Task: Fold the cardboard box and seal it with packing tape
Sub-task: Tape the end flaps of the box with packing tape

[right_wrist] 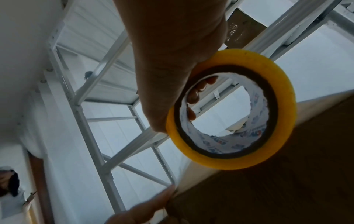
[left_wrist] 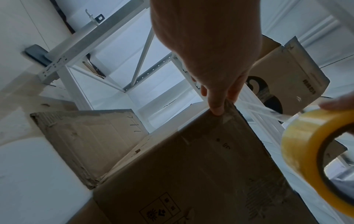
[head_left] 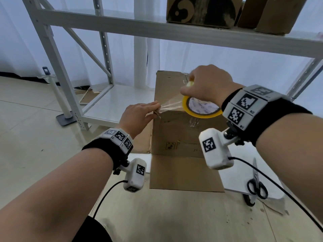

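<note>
A brown cardboard box [head_left: 174, 133] stands upright in front of me, its near flap [head_left: 183, 172] folded down flat. My right hand [head_left: 187, 88] grips a yellow roll of clear packing tape [head_left: 204, 115] above the box's top near edge, with fingers [right_wrist: 193, 97] hooked through the core of the roll [right_wrist: 283, 94]. A strip of clear tape [head_left: 171, 107] stretches left from the roll. My left hand [head_left: 156, 108] pinches the strip's end at the box's top left corner. In the left wrist view the fingertips [left_wrist: 216, 109] sit right on that corner of the box [left_wrist: 191, 166].
Black-handled scissors [head_left: 257, 186] lie on a white board to the right of the box. A white metal shelving rack [head_left: 157, 30] stands just behind, with more cardboard boxes [head_left: 201, 11] on its shelf. A white pole stand [head_left: 66, 117] is at the left. A side flap [head_left: 141, 142] sticks out leftward.
</note>
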